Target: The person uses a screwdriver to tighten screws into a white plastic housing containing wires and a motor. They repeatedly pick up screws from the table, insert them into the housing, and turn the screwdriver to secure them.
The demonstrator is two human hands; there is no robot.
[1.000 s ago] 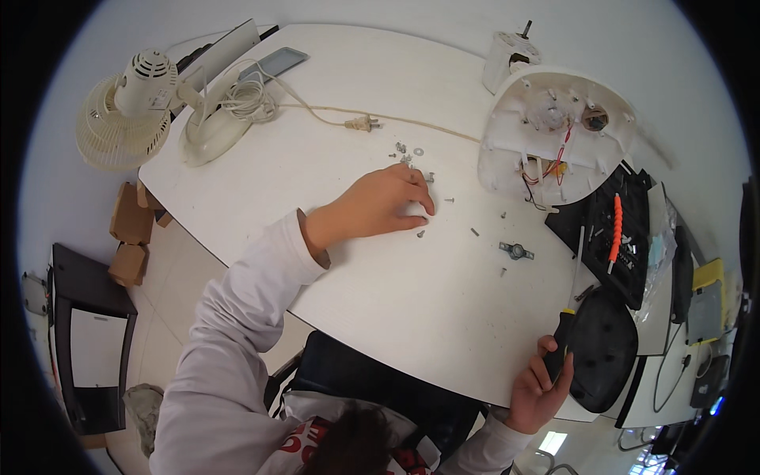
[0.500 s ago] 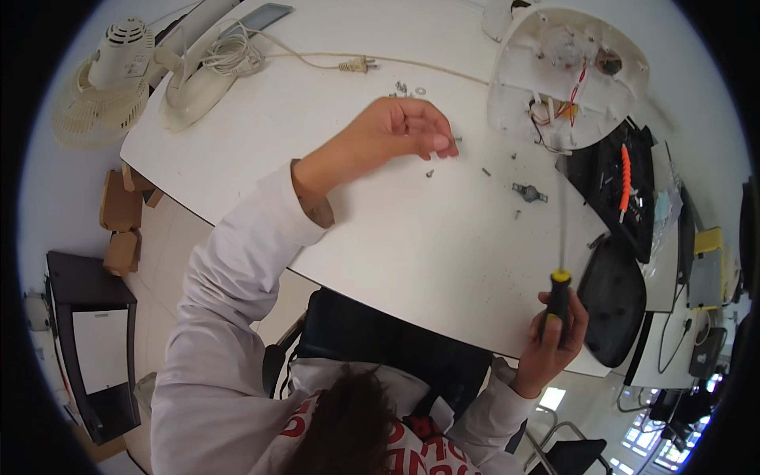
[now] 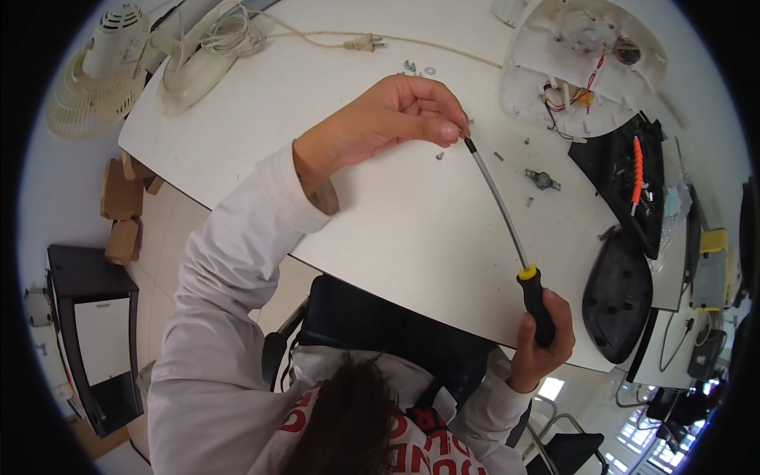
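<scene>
In my right hand (image 3: pixel 545 339) is a long screwdriver (image 3: pixel 500 202) with a black and yellow handle. Its shaft slants up and left across the white table, and the dark tip meets the fingertips of my left hand (image 3: pixel 404 117). The left thumb and forefinger are pinched together at that tip; whatever small piece they hold is too small to name. Close by lie a loose screw (image 3: pixel 440 156), a short pin-like piece (image 3: pixel 499 156) and a grey metal part with two arms (image 3: pixel 543 180). Further screws and a washer (image 3: pixel 430 70) rest beyond the left hand.
At the back right sits an opened white housing (image 3: pixel 514 87) with red wires. Beside it are a black tray (image 3: pixel 609 158) with an orange-handled tool (image 3: pixel 637 170) and a black oval cover (image 3: pixel 617 305). A fan (image 3: pixel 119 55), its base and coiled cord (image 3: pixel 229 36) occupy the far left.
My right hand has swung the screwdriver leftward, from upright to slanting, so its tip now reaches the left fingertips. The left hand stays pinched; the whole view has shifted slightly.
</scene>
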